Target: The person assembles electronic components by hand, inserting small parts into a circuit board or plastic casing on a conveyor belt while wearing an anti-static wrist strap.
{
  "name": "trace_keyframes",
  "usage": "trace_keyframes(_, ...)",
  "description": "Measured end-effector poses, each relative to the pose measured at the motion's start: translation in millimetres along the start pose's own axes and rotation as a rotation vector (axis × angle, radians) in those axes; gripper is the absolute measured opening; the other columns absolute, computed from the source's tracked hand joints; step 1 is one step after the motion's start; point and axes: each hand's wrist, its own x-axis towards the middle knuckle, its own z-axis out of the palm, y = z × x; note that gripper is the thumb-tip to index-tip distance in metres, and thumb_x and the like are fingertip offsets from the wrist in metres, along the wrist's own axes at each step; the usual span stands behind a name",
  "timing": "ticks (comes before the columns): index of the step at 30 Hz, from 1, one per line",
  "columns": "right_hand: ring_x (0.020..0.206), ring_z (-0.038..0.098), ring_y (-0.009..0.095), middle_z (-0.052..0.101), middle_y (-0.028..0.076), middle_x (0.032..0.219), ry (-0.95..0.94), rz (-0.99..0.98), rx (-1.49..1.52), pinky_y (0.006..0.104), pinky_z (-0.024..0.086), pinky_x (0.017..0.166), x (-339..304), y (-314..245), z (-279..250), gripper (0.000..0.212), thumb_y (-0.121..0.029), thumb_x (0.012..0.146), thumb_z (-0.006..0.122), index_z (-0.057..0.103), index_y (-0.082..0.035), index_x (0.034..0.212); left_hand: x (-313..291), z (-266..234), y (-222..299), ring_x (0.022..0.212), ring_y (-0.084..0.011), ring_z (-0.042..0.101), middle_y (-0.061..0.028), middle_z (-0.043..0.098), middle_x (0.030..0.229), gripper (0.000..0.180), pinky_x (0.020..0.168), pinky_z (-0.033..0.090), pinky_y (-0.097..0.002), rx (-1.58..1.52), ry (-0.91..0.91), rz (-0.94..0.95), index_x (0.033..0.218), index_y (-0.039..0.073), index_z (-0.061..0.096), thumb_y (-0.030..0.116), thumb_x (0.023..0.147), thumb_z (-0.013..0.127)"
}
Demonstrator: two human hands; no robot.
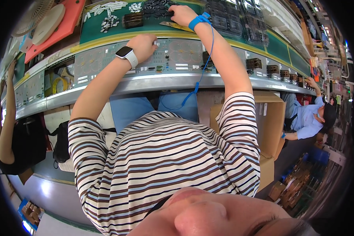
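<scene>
My left hand [142, 46], with a watch on its wrist, is over a grey-green circuit board [145, 70]. Its fingers are closed, and a small whitish component [155, 42] shows at the fingertips. Farther away, my right hand [183, 16] reaches to the edge of a pile of black disc-shaped components [158, 8]. Its fingers are bent together there, and what they pinch is too small to make out. A blue wrist strap [199, 21] circles the right wrist, its coiled cord hanging toward my lap. White rectangular and pin-like components stand on the board.
Past the board, a green mat holds white components [109, 23], a dark brown block-shaped part [133, 20] and a yellow strip [179, 26]. Black plastic trays [226, 19] are stacked at the far right. A metal rail [145, 81] runs along the near side. Co-workers are at both sides.
</scene>
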Motion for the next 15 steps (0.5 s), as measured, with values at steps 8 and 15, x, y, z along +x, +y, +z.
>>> trace_keyframes(8,0.087,0.058,0.031,0.060,0.015,0.093,0.117,-0.037,0.079,0.0399,0.047,0.076,-15.3,-15.9,-20.9,0.024,-0.016,0.078,0.055,0.061,-0.009,0.101,-0.3,-1.9,3.6,0.073,-0.0302,0.060,-0.0146,0.062,0.080,0.026,0.066,0.047,-0.0361,0.005,0.019,-0.086,0.095,0.003,0.061,0.017,0.074,0.061)
trace_keyframes(15,0.080,0.056,0.028,0.056,0.011,0.086,0.391,-0.241,0.432,0.0355,0.046,0.072,-79.0,-71.4,-58.4,0.018,-0.015,0.079,0.056,0.062,-0.008,0.095,1.0,-2.4,-0.4,0.067,-0.0257,0.060,-0.0129,0.062,0.076,0.025,0.063,0.046,-0.0335,-0.053,0.002,-0.076,0.097,0.004,0.061,0.016,0.075,0.060)
